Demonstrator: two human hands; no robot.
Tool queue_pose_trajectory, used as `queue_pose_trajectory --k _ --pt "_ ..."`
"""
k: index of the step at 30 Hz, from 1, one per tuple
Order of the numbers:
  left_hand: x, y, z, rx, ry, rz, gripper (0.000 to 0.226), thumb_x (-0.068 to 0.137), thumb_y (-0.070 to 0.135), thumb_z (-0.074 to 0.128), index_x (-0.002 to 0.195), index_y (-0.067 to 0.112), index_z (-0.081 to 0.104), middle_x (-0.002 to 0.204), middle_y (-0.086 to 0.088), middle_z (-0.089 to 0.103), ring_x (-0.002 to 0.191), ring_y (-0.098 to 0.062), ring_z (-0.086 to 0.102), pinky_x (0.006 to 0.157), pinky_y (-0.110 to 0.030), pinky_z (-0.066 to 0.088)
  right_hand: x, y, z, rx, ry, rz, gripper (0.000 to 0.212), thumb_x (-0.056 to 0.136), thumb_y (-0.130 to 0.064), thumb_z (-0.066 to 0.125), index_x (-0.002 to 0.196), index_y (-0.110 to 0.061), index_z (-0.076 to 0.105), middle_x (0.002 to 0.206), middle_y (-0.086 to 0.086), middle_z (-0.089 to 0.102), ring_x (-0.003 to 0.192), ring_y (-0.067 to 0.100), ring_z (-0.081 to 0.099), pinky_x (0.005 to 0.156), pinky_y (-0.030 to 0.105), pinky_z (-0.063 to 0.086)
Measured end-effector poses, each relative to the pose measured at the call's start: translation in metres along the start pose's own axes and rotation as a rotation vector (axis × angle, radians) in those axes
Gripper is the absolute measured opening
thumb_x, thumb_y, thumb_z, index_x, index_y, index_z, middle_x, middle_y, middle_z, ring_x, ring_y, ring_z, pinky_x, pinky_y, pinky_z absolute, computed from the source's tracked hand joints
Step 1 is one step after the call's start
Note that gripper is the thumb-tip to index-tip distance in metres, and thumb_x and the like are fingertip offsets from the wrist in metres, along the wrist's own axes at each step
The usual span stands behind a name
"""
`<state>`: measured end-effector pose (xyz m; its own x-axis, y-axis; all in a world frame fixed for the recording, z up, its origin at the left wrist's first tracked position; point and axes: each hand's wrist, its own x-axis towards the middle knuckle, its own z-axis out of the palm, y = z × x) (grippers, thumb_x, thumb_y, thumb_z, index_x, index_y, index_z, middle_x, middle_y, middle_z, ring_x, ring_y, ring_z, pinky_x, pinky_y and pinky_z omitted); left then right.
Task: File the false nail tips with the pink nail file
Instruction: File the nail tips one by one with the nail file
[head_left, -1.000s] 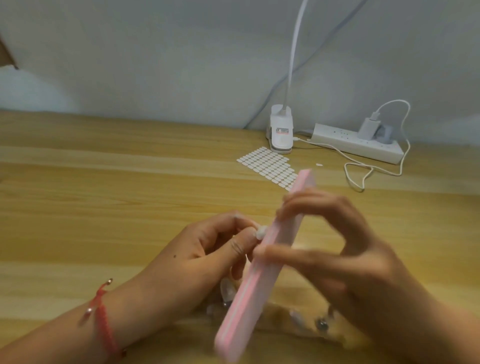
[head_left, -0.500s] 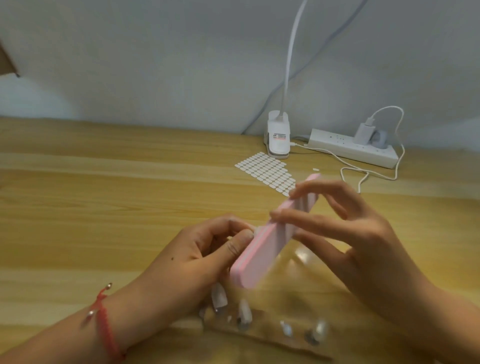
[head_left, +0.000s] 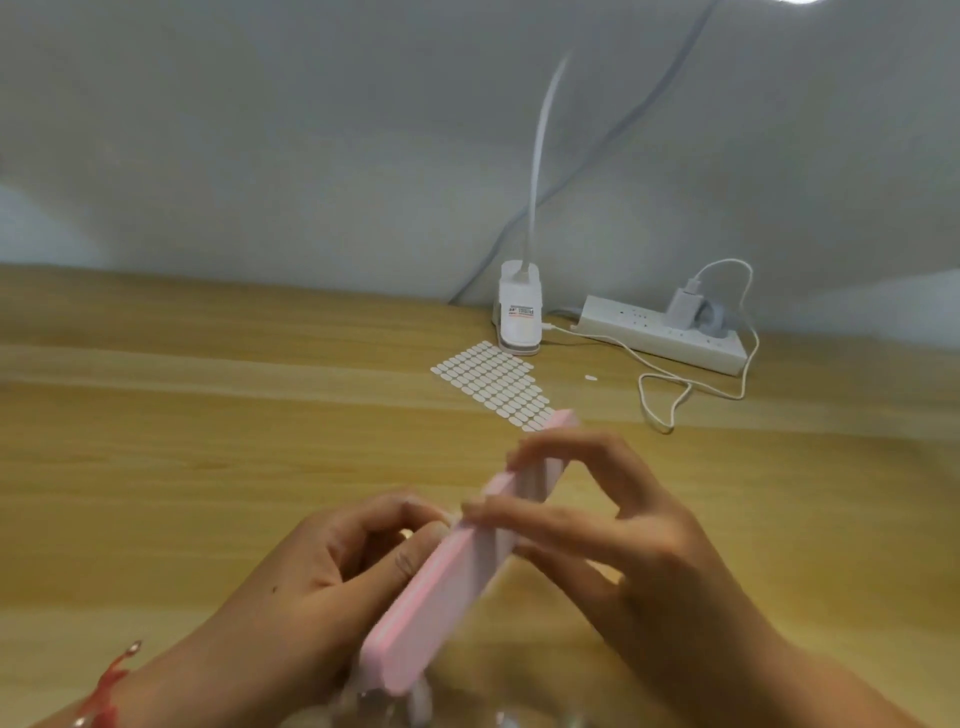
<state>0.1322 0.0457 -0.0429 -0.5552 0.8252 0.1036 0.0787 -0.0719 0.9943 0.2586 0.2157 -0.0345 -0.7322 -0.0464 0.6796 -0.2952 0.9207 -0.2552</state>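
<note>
My right hand (head_left: 618, 540) grips the long pink nail file (head_left: 447, 587) between thumb and fingers, the file slanting from lower left to upper right above the wooden table (head_left: 182, 467). My left hand (head_left: 311, 582) pinches a small false nail tip (head_left: 407, 533) between thumb and forefinger, pressed against the file's left edge. The tip is mostly hidden by my fingers. The whole frame is blurred by motion. Below the file, at the bottom edge, lies a clear plastic bag (head_left: 467, 712) with more nail tips, barely made out.
A sheet of small white adhesive tabs (head_left: 493, 382) lies beyond the hands. Behind it stand a white clip lamp base (head_left: 519, 322) and a white power strip (head_left: 665, 332) with a charger and a looping cable (head_left: 670, 400). A grey wall backs the table.
The pink file has slid back down and toward me along the nail tip, after moving up and away half a second ago. My left hand has stayed in place.
</note>
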Motion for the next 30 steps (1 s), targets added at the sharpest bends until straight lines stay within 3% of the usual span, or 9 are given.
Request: queue_pose_trajectory --k 2,5,10,13,15,18,22,25,30 --pt "0.001 0.0 0.0 -0.04 -0.011 -0.011 0.018 0.081 0.034 0.07 0.08 0.016 0.072 0.065 -0.004 0.062 0.057 -0.006 0.053 0.049 -0.013 0.039 0.002 0.002 -0.002 -0.004 0.016 0.049 0.028 0.092 -0.02 0.06 0.117 -0.03 0.07 0.114 0.007 0.056 0.109 0.022 0.058 0.089 0.033 0.048" --pt "-0.002 -0.002 -0.002 -0.068 -0.015 -0.057 0.013 0.077 0.03 0.074 0.079 0.018 0.075 0.068 -0.005 0.069 0.059 -0.005 0.06 0.051 -0.009 0.043 0.0 -0.008 0.005 0.04 -0.038 -0.098 0.028 0.098 -0.014 0.057 0.118 -0.027 0.072 0.116 0.009 0.055 0.108 0.024 0.057 0.085 0.034 0.049" --pt "0.0 -0.013 -0.006 0.004 0.143 -0.014 0.067 0.027 0.078 0.08 0.071 0.027 0.079 0.071 0.006 0.074 0.059 0.001 0.066 0.053 -0.007 0.048 0.0 0.003 -0.003 -0.019 0.025 0.059 0.028 0.094 -0.017 0.061 0.116 -0.028 0.073 0.114 0.008 0.057 0.111 0.015 0.055 0.095 0.027 0.047" --pt "0.001 -0.021 -0.013 0.128 0.199 -0.037 0.067 0.033 0.083 0.074 0.078 0.034 0.079 0.079 0.007 0.076 0.073 0.001 0.07 0.059 -0.008 0.051 -0.004 -0.01 0.006 0.003 -0.037 -0.066 0.033 0.094 -0.01 0.066 0.119 -0.031 0.072 0.117 0.004 0.053 0.111 0.017 0.055 0.091 0.03 0.047" --pt "0.001 -0.022 -0.014 0.162 0.193 -0.057 0.071 0.033 0.086 0.071 0.08 0.034 0.079 0.074 0.003 0.076 0.068 -0.002 0.071 0.053 -0.009 0.05 -0.002 -0.001 0.0 -0.026 -0.028 -0.044 0.031 0.094 -0.009 0.065 0.118 -0.028 0.073 0.115 0.007 0.055 0.109 0.018 0.056 0.09 0.031 0.048" --pt "0.0 -0.011 -0.005 0.069 0.142 -0.079 0.076 0.023 0.079 0.078 0.075 0.024 0.08 0.062 -0.003 0.073 0.046 -0.001 0.061 0.044 -0.008 0.043 -0.002 0.008 -0.009 -0.077 0.009 0.07 0.029 0.092 -0.015 0.063 0.117 -0.025 0.073 0.113 0.01 0.058 0.107 0.019 0.057 0.092 0.032 0.048" --pt "-0.004 0.003 0.002 -0.02 0.01 -0.09 0.068 0.031 0.072 0.082 0.082 0.026 0.08 0.075 -0.007 0.075 0.061 -0.006 0.068 0.048 -0.013 0.049 -0.007 -0.008 0.002 -0.074 -0.023 -0.116 0.031 0.097 -0.011 0.059 0.12 -0.027 0.071 0.115 0.011 0.056 0.111 0.022 0.055 0.092 0.034 0.048" --pt "-0.005 0.008 0.001 -0.012 0.024 -0.116 0.046 0.046 0.063 0.081 0.081 0.033 0.079 0.077 -0.02 0.072 0.062 -0.017 0.064 0.046 -0.015 0.048 0.0 0.007 -0.009 -0.172 0.057 -0.012 0.028 0.093 -0.019 0.059 0.119 -0.027 0.066 0.114 0.016 0.059 0.11 0.025 0.056 0.092 0.036 0.048" --pt "-0.008 0.012 0.002 -0.028 -0.003 -0.145 0.031 0.06 0.041 0.076 0.087 0.029 0.079 0.075 -0.029 0.068 0.058 -0.027 0.056 0.057 -0.04 0.048 -0.006 -0.009 0.006 -0.135 -0.029 -0.159 0.034 0.095 -0.007 0.056 0.118 -0.028 0.069 0.118 0.01 0.056 0.122 0.025 0.052 0.11 0.04 0.039"
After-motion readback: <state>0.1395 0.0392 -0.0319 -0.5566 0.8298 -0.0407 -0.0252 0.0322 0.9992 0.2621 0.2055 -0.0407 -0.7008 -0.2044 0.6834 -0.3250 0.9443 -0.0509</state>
